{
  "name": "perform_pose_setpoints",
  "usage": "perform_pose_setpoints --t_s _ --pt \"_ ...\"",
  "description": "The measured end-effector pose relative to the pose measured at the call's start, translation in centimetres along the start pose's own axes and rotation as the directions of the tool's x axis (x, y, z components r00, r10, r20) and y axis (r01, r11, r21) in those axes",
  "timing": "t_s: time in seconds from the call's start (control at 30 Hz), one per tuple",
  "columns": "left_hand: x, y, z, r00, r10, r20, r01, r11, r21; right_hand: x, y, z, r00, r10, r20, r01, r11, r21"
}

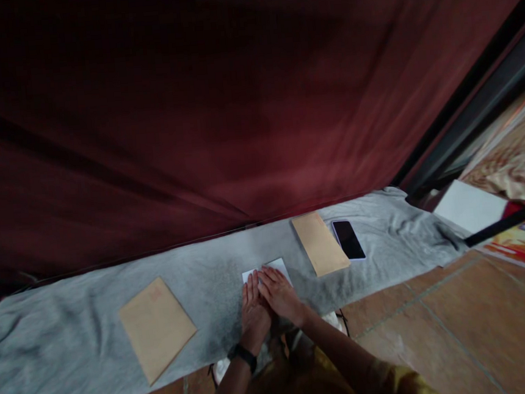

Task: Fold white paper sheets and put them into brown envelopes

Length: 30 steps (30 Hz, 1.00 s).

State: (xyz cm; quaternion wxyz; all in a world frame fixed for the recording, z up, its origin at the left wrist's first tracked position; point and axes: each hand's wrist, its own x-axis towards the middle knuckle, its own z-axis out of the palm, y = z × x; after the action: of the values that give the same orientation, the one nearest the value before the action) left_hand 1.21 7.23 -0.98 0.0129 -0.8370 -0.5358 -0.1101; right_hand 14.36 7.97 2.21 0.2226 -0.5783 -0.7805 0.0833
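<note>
A small white sheet of paper (pixel 279 265), perhaps folded, lies on the grey cloth in front of me. Both my hands press down on it and cover most of it. My left hand (pixel 254 308) is flat, its fingers stretched out and pointing away from me. My right hand (pixel 279 292) lies flat beside it and partly overlaps it at the fingertips. To the right is a brown envelope (pixel 320 244), and another brown envelope (pixel 157 329) rests to the left. Neither hand touches the envelopes.
A phone (pixel 349 239) with a dark screen lies just right of the right envelope. The grey cloth (pixel 84 317) covers a long narrow surface against a dark red curtain (pixel 256 130). Tiled floor (pixel 439 328) shows in front. A white box-like object (pixel 470 204) stands at far right.
</note>
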Motion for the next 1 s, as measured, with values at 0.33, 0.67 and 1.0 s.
perform_pose_setpoints --t_s 0.33,0.67,1.0 --pt "0.3 -0.5 -0.7 0.996 -0.073 -0.043 0.071 0.996 -0.047 -1.4 2.9 0.9 0.991 0.093 -0.092 -0.104 0.986 -0.133" --pt "0.0 -3.2 -1.9 0.98 -0.161 -0.118 0.166 0.986 0.028 -3.3 4.6 1.0 0.976 0.077 -0.203 -0.13 0.956 -0.261" --pt "-1.8 3.2 -0.9 0.998 0.039 -0.05 -0.04 0.999 -0.026 -3.5 4.7 0.9 0.977 0.054 -0.207 -0.109 0.959 -0.262"
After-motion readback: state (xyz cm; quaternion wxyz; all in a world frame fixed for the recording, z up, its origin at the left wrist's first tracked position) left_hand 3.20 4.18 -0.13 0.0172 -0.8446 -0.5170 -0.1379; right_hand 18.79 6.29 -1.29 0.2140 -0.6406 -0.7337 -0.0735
